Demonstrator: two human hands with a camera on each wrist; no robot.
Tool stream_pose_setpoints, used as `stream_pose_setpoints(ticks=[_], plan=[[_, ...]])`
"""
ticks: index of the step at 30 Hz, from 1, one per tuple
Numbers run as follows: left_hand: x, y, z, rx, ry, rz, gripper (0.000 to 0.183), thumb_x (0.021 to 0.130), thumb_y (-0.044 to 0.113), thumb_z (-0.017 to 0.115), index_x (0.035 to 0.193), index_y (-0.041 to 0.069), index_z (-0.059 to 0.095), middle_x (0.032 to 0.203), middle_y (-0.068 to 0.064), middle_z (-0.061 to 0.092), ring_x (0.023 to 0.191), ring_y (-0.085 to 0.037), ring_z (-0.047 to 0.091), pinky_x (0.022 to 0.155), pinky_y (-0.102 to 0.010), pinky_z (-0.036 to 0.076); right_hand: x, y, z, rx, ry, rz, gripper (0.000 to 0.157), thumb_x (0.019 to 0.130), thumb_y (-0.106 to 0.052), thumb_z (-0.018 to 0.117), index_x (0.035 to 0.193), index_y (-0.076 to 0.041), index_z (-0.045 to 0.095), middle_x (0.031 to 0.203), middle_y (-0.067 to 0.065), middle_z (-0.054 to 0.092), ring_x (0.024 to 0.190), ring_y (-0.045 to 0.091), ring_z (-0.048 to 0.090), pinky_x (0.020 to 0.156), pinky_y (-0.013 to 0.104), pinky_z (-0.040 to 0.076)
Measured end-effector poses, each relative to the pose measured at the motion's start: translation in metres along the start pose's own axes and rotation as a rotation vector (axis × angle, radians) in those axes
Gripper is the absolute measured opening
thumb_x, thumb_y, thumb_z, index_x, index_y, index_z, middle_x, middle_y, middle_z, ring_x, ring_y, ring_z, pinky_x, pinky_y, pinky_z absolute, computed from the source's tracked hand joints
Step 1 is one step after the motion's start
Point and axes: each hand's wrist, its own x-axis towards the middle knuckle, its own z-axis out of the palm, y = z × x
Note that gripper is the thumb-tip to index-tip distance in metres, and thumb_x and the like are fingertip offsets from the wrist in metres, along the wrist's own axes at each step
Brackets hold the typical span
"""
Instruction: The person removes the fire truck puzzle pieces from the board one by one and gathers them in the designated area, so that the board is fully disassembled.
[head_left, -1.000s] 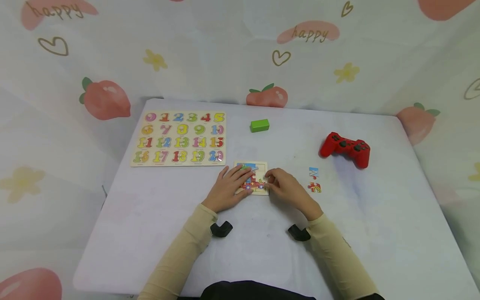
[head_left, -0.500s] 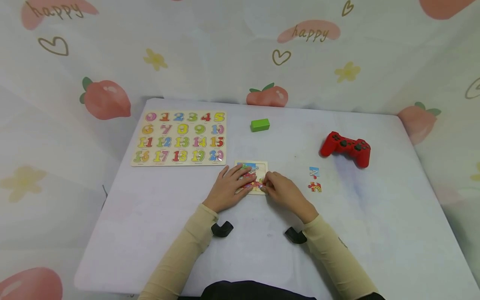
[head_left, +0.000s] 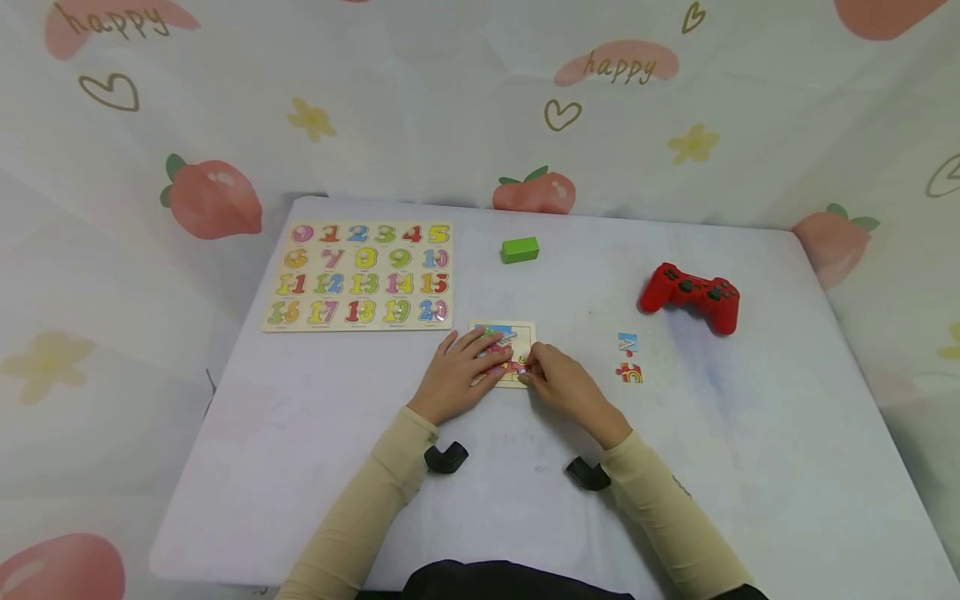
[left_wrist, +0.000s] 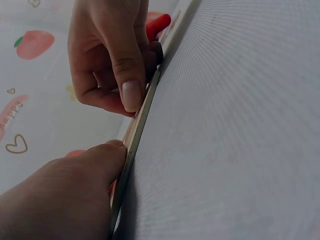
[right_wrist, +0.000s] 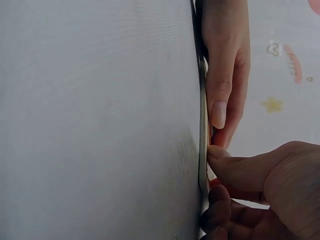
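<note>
A small wooden jigsaw puzzle point(head_left: 529, 331) with a red and blue picture lies mid-table, partly hidden by both hands. My left hand point(head_left: 456, 377) rests across its left side with fingers spread straight. At the lower right of the picture, thumb and forefinger of my right hand point(head_left: 572, 388) come together on a puzzle piece, their other fingers curled. The piece itself is mostly covered. In the right wrist view, my right thumb point(right_wrist: 232, 167) is right at the board's edge. Two loose puzzle pieces, one blue and white point(head_left: 627, 342) and one red and yellow point(head_left: 630, 372), lie to the right.
A large number board point(head_left: 358, 330), 0 to 20, occupies the table's back left. Behind the puzzle sits a green block point(head_left: 520, 250). A red game controller point(head_left: 690, 297) lies at the back right. A printed cloth point(head_left: 450, 100) hangs behind the table point(head_left: 757, 467).
My right hand has shifted slightly left and down over the puzzle's lower right corner, its fingertips closing in. My left hand has stayed almost still on the board.
</note>
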Motion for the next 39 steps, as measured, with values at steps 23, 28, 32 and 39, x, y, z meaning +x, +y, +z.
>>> stream_pose_setpoints(ticks=[23,28,32,39], plan=[[0.001,0.002,-0.004,0.009,-0.019,0.004,0.039,0.097,0.044,0.051,0.133,0.033,0.058,0.148,0.008,0.044,0.142,-0.019,0.031,0.116,-0.051,0.018,-0.002,-0.007,-0.003,0.008,0.014,0.053,0.024,0.087,-0.012,0.07,0.099,-0.001,0.052,0.084,0.005,0.051,0.07,0.014,0.049,0.062,0.028,0.044],[0.001,0.002,-0.004,0.004,-0.004,0.012,0.038,0.097,0.043,0.051,0.133,0.032,0.058,0.147,0.007,0.045,0.141,-0.02,0.032,0.116,-0.051,0.019,0.001,-0.009,-0.007,0.054,0.004,0.076,0.02,0.087,-0.008,0.069,0.095,-0.003,0.051,0.086,0.006,0.053,0.074,0.017,0.05,0.065,0.03,0.046],[0.0,0.001,-0.003,0.0,-0.007,0.009,0.039,0.097,0.044,0.05,0.133,0.033,0.057,0.147,0.007,0.045,0.141,-0.02,0.031,0.116,-0.052,0.018,0.002,-0.008,-0.011,0.123,-0.03,0.116,0.011,0.092,-0.009,0.064,0.093,-0.005,0.053,0.083,0.005,0.058,0.071,0.015,0.051,0.063,0.029,0.044],[0.0,0.0,-0.001,0.016,-0.015,0.012,0.043,0.097,0.047,0.049,0.137,0.034,0.053,0.149,0.008,0.043,0.142,-0.02,0.03,0.116,-0.052,0.018,-0.008,0.002,-0.029,0.192,-0.081,0.215,0.009,0.094,-0.012,0.061,0.095,-0.008,0.053,0.085,0.003,0.06,0.076,0.017,0.052,0.066,0.029,0.044]])
